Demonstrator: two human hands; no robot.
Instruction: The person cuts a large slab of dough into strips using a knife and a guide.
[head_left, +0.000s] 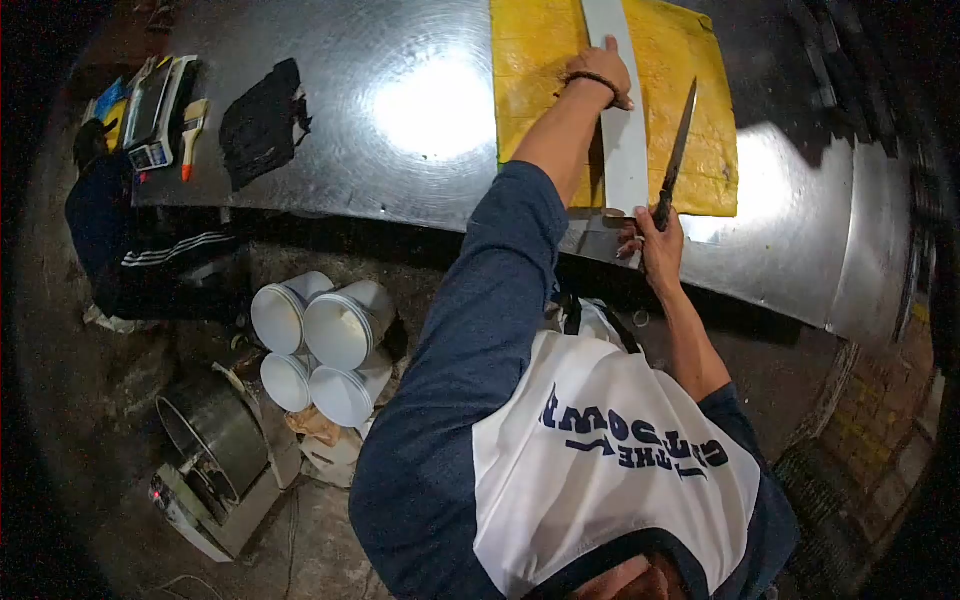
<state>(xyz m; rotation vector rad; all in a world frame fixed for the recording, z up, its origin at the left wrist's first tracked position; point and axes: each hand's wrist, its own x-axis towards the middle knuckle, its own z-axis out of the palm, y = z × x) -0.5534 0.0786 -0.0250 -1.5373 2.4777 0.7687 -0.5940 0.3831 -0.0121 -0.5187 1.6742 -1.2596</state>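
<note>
Head view is showing a cutting step under way: the left hand (603, 72) is pressing flat on a long white straightedge strip (622, 130) lying across a yellow rectangular slab (540, 80) on the steel table (400, 150), while the right hand (660, 235) is gripping a long-bladed knife (678, 150) beside the strip. Next, I judge, calls for a steady draw along that edge. White plastic buckets (320, 335) are lying stacked on the floor, contents hidden.

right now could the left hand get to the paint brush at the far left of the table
Probably not without letting go: the left hand presses the white strip on the yellow sheet, and the brush lies far across the bare metal table. Nothing blocks the path.
</note>
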